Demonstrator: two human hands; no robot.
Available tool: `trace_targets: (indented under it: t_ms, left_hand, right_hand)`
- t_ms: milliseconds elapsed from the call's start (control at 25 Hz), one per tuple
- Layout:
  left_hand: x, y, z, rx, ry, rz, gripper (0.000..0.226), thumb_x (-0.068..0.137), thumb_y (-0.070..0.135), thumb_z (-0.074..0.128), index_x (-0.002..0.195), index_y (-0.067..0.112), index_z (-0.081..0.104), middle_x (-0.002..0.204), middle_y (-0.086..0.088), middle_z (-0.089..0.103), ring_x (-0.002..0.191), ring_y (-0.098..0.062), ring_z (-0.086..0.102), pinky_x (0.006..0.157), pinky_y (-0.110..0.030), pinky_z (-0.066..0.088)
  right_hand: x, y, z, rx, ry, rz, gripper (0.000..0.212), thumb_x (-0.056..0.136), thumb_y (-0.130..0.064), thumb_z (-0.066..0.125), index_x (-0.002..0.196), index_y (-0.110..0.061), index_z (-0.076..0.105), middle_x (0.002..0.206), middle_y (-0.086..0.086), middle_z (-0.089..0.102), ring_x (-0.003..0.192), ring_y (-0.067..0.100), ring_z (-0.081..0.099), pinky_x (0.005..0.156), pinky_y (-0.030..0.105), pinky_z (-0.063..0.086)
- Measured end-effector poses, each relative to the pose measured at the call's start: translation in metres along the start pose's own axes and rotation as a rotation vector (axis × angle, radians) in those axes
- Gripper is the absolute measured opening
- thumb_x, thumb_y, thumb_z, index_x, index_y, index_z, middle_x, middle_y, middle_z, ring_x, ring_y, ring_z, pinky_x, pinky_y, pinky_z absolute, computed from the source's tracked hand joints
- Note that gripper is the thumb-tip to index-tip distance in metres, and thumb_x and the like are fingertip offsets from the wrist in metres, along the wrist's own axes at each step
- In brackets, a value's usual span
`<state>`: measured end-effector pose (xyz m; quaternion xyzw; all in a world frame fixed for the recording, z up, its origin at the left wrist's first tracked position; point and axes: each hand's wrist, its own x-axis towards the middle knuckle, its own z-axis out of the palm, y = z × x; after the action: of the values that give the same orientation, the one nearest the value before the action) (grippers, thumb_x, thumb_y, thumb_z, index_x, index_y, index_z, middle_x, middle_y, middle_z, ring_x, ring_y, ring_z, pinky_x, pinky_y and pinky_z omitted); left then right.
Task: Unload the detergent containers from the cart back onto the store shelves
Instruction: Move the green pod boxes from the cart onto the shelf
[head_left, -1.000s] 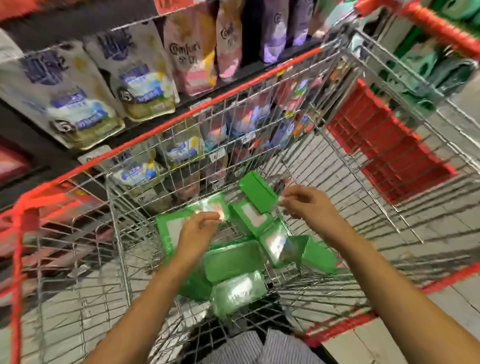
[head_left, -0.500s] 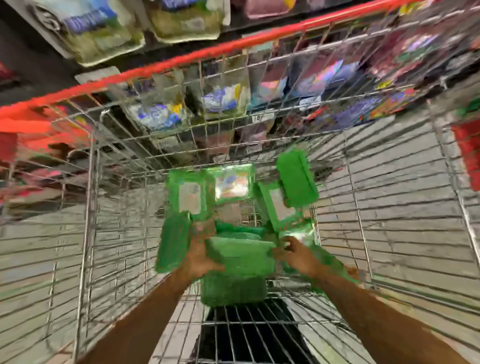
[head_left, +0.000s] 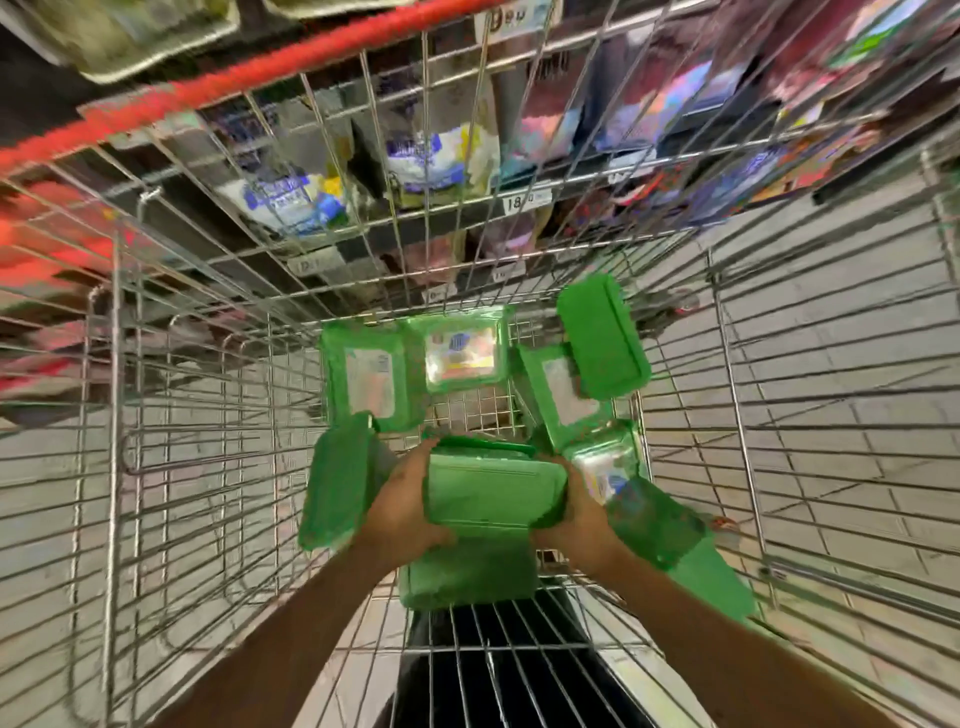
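Note:
Several green detergent containers lie in the bottom of a wire shopping cart (head_left: 779, 395). I hold one green container (head_left: 493, 491) between both hands, low in the cart. My left hand (head_left: 402, 506) grips its left end with the thumb underneath. My right hand (head_left: 579, 512) grips its right end. Another green container (head_left: 467, 577) lies directly beneath it. More containers surround it: one on edge at the left (head_left: 337, 483), two labelled ones behind (head_left: 374, 379) (head_left: 465, 351), and one tilted at the back right (head_left: 602, 335).
The cart's red top rail (head_left: 291, 67) runs across the upper left. Beyond the wire wall, store shelves (head_left: 519, 202) carry detergent pouches (head_left: 436, 156) and price tags. Grey floor tiles show through the cart's sides. A dark patch lies under the near end of the basket.
Both hands went from hovering above the pile down into the cart and closed on the ends of one green container. The view has tilted down and closer to the basket.

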<state>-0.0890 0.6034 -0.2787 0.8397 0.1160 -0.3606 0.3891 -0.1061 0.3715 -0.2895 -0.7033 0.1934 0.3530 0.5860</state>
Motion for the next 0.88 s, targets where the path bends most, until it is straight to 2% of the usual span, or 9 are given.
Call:
trace_targets:
  t_ms: [80,200,320,400,480,520,640,760,880]
  left_hand:
    - [-0.002,0.009,-0.01,0.098,0.001,0.084,0.129,0.051,0.018,0.094,0.148,0.041,0.011,0.148,-0.003,0.032,0.125,-0.019,0.046,0.097,-0.018,0.04]
    - [-0.016,0.033,-0.033,0.166,-0.046,0.183,0.139,0.055,0.016,0.092,0.141,0.06,-0.008,0.159,-0.001,0.006,0.137,-0.023,0.03,0.098,-0.023,0.037]
    - [-0.033,0.057,-0.065,0.071,0.06,0.32,0.13,0.05,0.018,0.094,0.144,0.05,0.01,0.143,0.012,0.039,0.127,-0.011,0.045,0.104,-0.023,0.038]
    - [-0.048,0.075,-0.092,-0.011,0.112,0.387,0.125,0.047,0.021,0.094,0.146,0.045,0.021,0.119,0.032,0.057,0.106,0.004,0.059,0.087,-0.011,0.049]
    - [-0.062,0.095,-0.119,-0.004,0.182,0.466,0.116,0.047,0.026,0.094,0.141,0.05,0.029,0.105,0.05,0.055,0.097,0.023,0.056,0.072,0.005,0.042]
    - [-0.07,0.106,-0.132,-0.037,0.202,0.501,0.112,0.048,0.027,0.095,0.138,0.052,0.033,0.105,0.053,0.053,0.097,0.028,0.052,0.073,0.006,0.039]
    - [-0.094,0.13,-0.149,-0.39,0.219,0.571,0.1,0.049,0.028,0.092,0.135,0.042,0.043,0.109,0.037,0.064,0.101,0.014,0.061,0.087,-0.008,0.049]
    - [-0.115,0.146,-0.131,-0.776,0.389,0.518,0.084,0.051,0.033,0.088,0.129,0.029,0.056,0.095,0.021,0.073,0.086,0.0,0.069,0.07,-0.016,0.055]
    - [-0.137,0.159,-0.11,-0.97,0.423,0.394,0.055,0.061,0.058,0.067,0.106,0.026,0.063,0.084,0.014,0.072,0.076,-0.006,0.069,0.061,-0.022,0.055]
  right_hand:
    - [-0.009,-0.023,-0.015,-0.022,-0.067,-0.042,0.099,0.058,0.02,0.079,0.137,-0.014,0.03,0.127,0.014,0.052,0.119,0.027,0.056,0.097,0.045,0.051]
    - [-0.028,-0.066,-0.036,-0.09,-0.114,-0.119,0.101,0.063,0.017,0.077,0.141,-0.024,0.027,0.126,0.003,0.055,0.114,0.015,0.058,0.094,0.044,0.054]
    - [-0.047,-0.108,-0.049,-0.139,-0.094,-0.243,0.099,0.065,0.012,0.08,0.145,-0.014,0.028,0.128,0.002,0.056,0.118,0.016,0.057,0.098,0.039,0.052]
    - [-0.062,-0.131,-0.059,-0.144,-0.07,-0.308,0.1,0.063,0.009,0.082,0.146,-0.012,0.031,0.13,0.005,0.058,0.118,0.021,0.059,0.093,0.033,0.054]
    - [-0.076,-0.152,-0.069,-0.127,-0.006,-0.326,0.1,0.061,0.003,0.085,0.146,-0.016,0.036,0.129,0.008,0.059,0.114,0.026,0.06,0.086,0.026,0.055]
    - [-0.084,-0.163,-0.072,-0.083,0.019,-0.325,0.099,0.06,-0.002,0.087,0.145,-0.018,0.039,0.131,0.008,0.058,0.114,0.027,0.059,0.088,0.028,0.055]
    - [-0.105,-0.19,-0.069,0.163,-0.004,-0.429,0.08,0.06,-0.018,0.088,0.131,-0.027,0.053,0.122,0.0,0.065,0.111,0.025,0.059,0.094,0.04,0.047]
    - [-0.12,-0.212,-0.046,0.415,0.025,-0.487,0.068,0.059,-0.036,0.081,0.121,-0.02,0.057,0.101,0.013,0.061,0.09,0.027,0.049,0.08,0.041,0.033]
    - [-0.133,-0.219,-0.016,0.515,0.136,-0.555,0.058,0.066,-0.044,0.072,0.116,-0.017,0.057,0.1,0.008,0.067,0.091,0.022,0.065,0.08,0.037,0.05]
